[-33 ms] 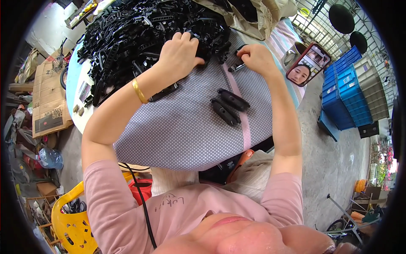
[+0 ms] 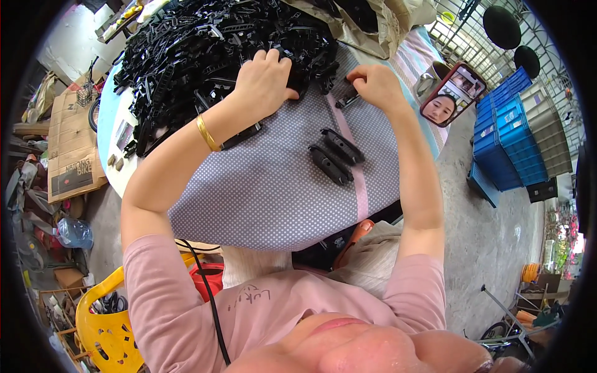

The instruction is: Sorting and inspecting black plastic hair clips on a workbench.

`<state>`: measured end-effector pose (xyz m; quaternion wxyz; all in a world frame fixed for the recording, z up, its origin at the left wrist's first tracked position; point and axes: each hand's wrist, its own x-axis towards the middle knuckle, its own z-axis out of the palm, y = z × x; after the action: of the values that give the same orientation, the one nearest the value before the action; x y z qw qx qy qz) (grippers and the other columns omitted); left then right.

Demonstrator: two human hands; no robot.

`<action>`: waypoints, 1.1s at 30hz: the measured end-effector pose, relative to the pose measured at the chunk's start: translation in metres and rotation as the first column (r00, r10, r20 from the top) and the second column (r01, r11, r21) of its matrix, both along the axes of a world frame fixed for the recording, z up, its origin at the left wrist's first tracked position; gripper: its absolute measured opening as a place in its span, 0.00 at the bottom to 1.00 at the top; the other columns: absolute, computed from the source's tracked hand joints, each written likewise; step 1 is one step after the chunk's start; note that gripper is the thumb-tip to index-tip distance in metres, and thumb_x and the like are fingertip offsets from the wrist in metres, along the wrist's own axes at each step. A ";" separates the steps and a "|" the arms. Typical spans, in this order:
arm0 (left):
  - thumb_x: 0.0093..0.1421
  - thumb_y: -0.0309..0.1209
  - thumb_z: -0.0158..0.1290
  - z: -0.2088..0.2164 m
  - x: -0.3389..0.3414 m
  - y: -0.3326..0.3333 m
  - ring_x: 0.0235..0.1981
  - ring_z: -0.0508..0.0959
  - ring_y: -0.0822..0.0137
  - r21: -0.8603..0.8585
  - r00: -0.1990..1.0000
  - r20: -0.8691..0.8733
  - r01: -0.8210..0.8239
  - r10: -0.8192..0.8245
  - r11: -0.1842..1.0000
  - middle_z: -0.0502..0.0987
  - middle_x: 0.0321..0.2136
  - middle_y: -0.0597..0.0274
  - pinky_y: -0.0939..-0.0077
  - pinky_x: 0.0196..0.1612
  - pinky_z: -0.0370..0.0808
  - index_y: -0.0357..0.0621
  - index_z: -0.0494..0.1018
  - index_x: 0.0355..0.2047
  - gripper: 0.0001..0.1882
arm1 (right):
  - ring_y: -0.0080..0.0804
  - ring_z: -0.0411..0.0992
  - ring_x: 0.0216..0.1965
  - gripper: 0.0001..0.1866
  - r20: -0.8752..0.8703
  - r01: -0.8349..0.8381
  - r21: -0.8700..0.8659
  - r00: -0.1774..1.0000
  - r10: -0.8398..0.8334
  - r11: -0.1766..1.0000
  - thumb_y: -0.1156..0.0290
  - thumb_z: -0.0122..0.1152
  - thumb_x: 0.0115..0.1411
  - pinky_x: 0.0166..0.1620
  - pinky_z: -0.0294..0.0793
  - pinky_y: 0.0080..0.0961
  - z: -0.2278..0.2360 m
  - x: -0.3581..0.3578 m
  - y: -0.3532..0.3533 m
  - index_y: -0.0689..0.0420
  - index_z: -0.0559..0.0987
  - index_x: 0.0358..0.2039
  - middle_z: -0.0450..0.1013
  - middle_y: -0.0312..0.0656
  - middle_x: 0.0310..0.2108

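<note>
A large heap of black plastic parts (image 2: 180, 62) covers the far left of the table. My left hand (image 2: 264, 81) rests at the heap's near edge, its thumb spread from bent fingers whose tips are partly hidden. To the right, my right hand (image 2: 378, 86) hovers over the cloth with fingers curled closed; what they hold, if anything, is hidden. A small black part (image 2: 348, 99) lies just below its fingertips. Closer to me, two elongated black pieces (image 2: 331, 165) lie side by side across the pink stripe. Another black part (image 2: 249, 134) shows beneath my left forearm.
The table has a grey patterned cloth (image 2: 249, 205). A brown paper bag (image 2: 392, 31) sits at the far edge, and a propped phone (image 2: 454, 93) stands right. Blue crates (image 2: 504, 143) are stacked on the floor. A black cable (image 2: 214, 304) hangs by my left side.
A dark bit at my right fingertips in the earlier frame no longer shows. The upper of the two elongated pieces has shifted very slightly. My hands have barely moved.
</note>
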<state>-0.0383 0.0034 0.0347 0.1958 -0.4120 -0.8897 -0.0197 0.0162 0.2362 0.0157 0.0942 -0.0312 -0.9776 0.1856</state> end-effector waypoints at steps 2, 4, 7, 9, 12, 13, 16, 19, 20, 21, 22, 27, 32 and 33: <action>0.46 0.41 0.60 -0.002 0.001 -0.003 0.39 0.72 0.57 -0.023 0.998 0.049 -0.026 0.027 0.999 0.70 0.35 0.55 0.67 0.40 0.73 0.41 0.70 0.35 0.20 | 0.43 0.72 0.38 0.16 -0.271 -0.005 -0.098 0.962 -0.022 0.995 0.73 0.51 0.45 0.44 0.71 0.31 -0.007 -0.002 -0.004 0.59 0.79 0.35 0.75 0.49 0.35; 0.45 0.39 0.61 -0.004 -0.002 -0.011 0.38 0.72 0.57 0.007 0.998 0.058 -0.031 0.031 0.999 0.70 0.35 0.54 0.68 0.39 0.73 0.41 0.70 0.34 0.20 | 0.43 0.72 0.39 0.16 -0.413 -0.027 0.041 0.910 0.041 0.999 0.73 0.51 0.45 0.45 0.70 0.32 -0.018 -0.008 -0.001 0.59 0.78 0.37 0.74 0.49 0.36; 0.47 0.32 0.59 0.001 -0.003 -0.019 0.40 0.71 0.57 0.025 0.992 0.129 -0.010 0.007 1.000 0.69 0.37 0.55 0.69 0.43 0.71 0.43 0.71 0.40 0.20 | 0.46 0.70 0.42 0.18 -0.420 -0.011 0.182 0.903 0.087 0.983 0.72 0.50 0.47 0.48 0.69 0.34 -0.044 -0.022 0.018 0.55 0.77 0.40 0.73 0.48 0.40; 0.48 0.26 0.57 0.005 0.001 -0.022 0.43 0.70 0.58 0.050 0.978 0.210 -0.009 -0.002 0.999 0.69 0.40 0.55 0.69 0.47 0.69 0.43 0.72 0.42 0.19 | 0.48 0.69 0.44 0.18 -0.301 -0.002 0.182 0.952 0.058 0.983 0.71 0.49 0.49 0.49 0.68 0.36 -0.041 -0.023 0.018 0.52 0.77 0.42 0.72 0.45 0.42; 0.47 0.25 0.57 -0.007 -0.001 -0.027 0.42 0.70 0.56 0.147 0.986 0.119 0.098 -0.116 0.984 0.68 0.39 0.53 0.66 0.46 0.70 0.43 0.73 0.40 0.17 | 0.46 0.69 0.44 0.17 -0.138 0.020 0.133 0.990 -0.001 0.991 0.69 0.52 0.49 0.48 0.68 0.36 -0.027 -0.017 0.015 0.52 0.77 0.42 0.73 0.46 0.40; 0.47 0.24 0.56 -0.010 0.001 -0.029 0.43 0.70 0.56 0.180 0.984 0.127 0.098 -0.122 0.979 0.68 0.40 0.52 0.65 0.48 0.69 0.42 0.74 0.38 0.15 | 0.46 0.70 0.42 0.16 -0.118 -0.010 0.095 0.993 0.021 0.995 0.69 0.53 0.49 0.47 0.69 0.35 -0.023 -0.013 0.012 0.56 0.77 0.40 0.73 0.48 0.39; 0.47 0.24 0.56 -0.012 0.003 -0.030 0.41 0.71 0.56 0.229 0.965 -0.208 0.209 -0.162 0.951 0.68 0.42 0.53 0.68 0.44 0.71 0.41 0.75 0.37 0.14 | 0.46 0.72 0.39 0.16 -0.070 -0.022 0.045 0.997 0.025 0.999 0.68 0.55 0.50 0.44 0.70 0.33 -0.014 -0.009 0.007 0.61 0.76 0.39 0.73 0.51 0.37; 0.48 0.26 0.56 -0.002 0.004 -0.023 0.37 0.73 0.55 0.309 0.951 -0.280 0.217 -0.130 0.926 0.70 0.41 0.53 0.71 0.41 0.72 0.41 0.75 0.38 0.14 | 0.41 0.73 0.37 0.17 -0.245 -0.044 -0.053 0.969 0.030 0.998 0.67 0.56 0.53 0.41 0.71 0.29 -0.020 -0.011 0.006 0.63 0.74 0.41 0.74 0.50 0.36; 0.48 0.26 0.56 0.001 0.005 -0.021 0.37 0.73 0.55 0.312 0.952 -0.279 0.217 -0.129 0.925 0.70 0.41 0.53 0.71 0.41 0.72 0.41 0.75 0.38 0.14 | 0.37 0.74 0.35 0.17 -0.445 -0.108 -0.134 0.895 0.037 0.985 0.68 0.55 0.55 0.39 0.71 0.26 -0.019 -0.011 0.001 0.64 0.73 0.43 0.75 0.48 0.35; 0.50 0.27 0.56 0.003 0.007 -0.019 0.36 0.74 0.56 0.495 0.982 0.020 0.152 -0.186 0.855 0.72 0.39 0.54 0.72 0.39 0.73 0.41 0.75 0.38 0.13 | 0.37 0.74 0.35 0.17 -0.444 -0.106 -0.130 0.895 0.038 0.986 0.68 0.55 0.55 0.39 0.71 0.26 -0.016 -0.010 -0.002 0.64 0.73 0.43 0.75 0.48 0.35; 0.52 0.29 0.55 0.004 0.007 -0.018 0.34 0.75 0.58 0.636 0.910 0.303 0.028 -0.283 0.771 0.73 0.38 0.55 0.73 0.38 0.73 0.40 0.75 0.38 0.13 | 0.32 0.74 0.34 0.16 -0.496 -0.248 -0.340 0.867 0.051 0.907 0.68 0.54 0.57 0.38 0.71 0.23 -0.013 -0.007 -0.006 0.64 0.72 0.44 0.75 0.45 0.35; 0.64 0.32 0.42 -0.004 0.003 -0.023 0.34 0.76 0.67 0.706 0.050 0.627 -0.458 -0.778 0.539 0.74 0.37 0.54 0.75 0.39 0.76 0.36 0.60 0.54 0.20 | 0.21 0.71 0.34 0.17 -0.484 -0.446 -0.578 0.862 0.153 0.684 0.69 0.56 0.58 0.36 0.71 0.17 0.010 0.017 -0.065 0.63 0.71 0.47 0.74 0.38 0.34; 0.65 0.30 0.37 -0.006 0.015 -0.016 0.41 0.76 0.59 0.692 -0.047 0.577 -0.502 -0.816 0.518 0.71 0.41 0.48 0.67 0.46 0.76 0.30 0.60 0.51 0.18 | 0.21 0.70 0.34 0.17 -0.519 -0.470 -0.481 0.833 0.191 0.740 0.70 0.60 0.55 0.36 0.71 0.17 0.009 0.022 -0.072 0.62 0.73 0.45 0.72 0.37 0.34; 0.65 0.30 0.37 -0.006 0.016 -0.016 0.41 0.76 0.58 0.673 -0.029 0.604 -0.517 -0.797 0.529 0.71 0.41 0.48 0.67 0.46 0.76 0.30 0.60 0.51 0.18 | 0.21 0.70 0.35 0.17 -0.502 -0.465 -0.456 0.838 0.212 0.759 0.70 0.61 0.54 0.36 0.71 0.17 0.009 0.023 -0.071 0.61 0.74 0.44 0.72 0.37 0.35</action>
<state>-0.0226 -0.0128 0.0287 -0.3360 -0.2281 -0.5338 -0.7417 0.0387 0.1651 0.0252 0.2529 0.1651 -0.8234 0.4804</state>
